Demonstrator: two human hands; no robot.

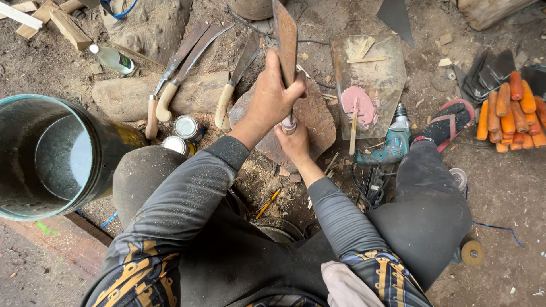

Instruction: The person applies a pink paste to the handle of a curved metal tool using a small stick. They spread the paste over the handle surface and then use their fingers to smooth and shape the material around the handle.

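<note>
The left hand [272, 96] is wrapping its fingers [296, 88] tightly around the lower part of a rusty blade [285, 40], which is standing upright and pointing away from the person. The right hand [294, 142] is closing its fingers around the pale handle end [289, 123] just beneath the left hand, so the two hands are touching one above the other. Both are being held directly over a flat round wooden block [318, 119] lying on the dirt ground between the person's knees.

Just left of the block, three finished knives with light wooden handles [224, 105] are leaning against a long stone [125, 96], and two small round tins [187, 128] are sitting below them. Further left of the block, a large dark metal drum [57, 153] is lying open towards the camera. Just right of the block, a metal sheet [369, 74] is carrying a blob of pink paste [359, 105] with a stick in it. Beside the sheet, a teal power drill [392, 142] is resting on the ground, next to a sandalled foot [449, 122]. Well to the right of the block, a heap of orange handles [512, 111] is lying near a stack of dark blade blanks [489, 71].
</note>
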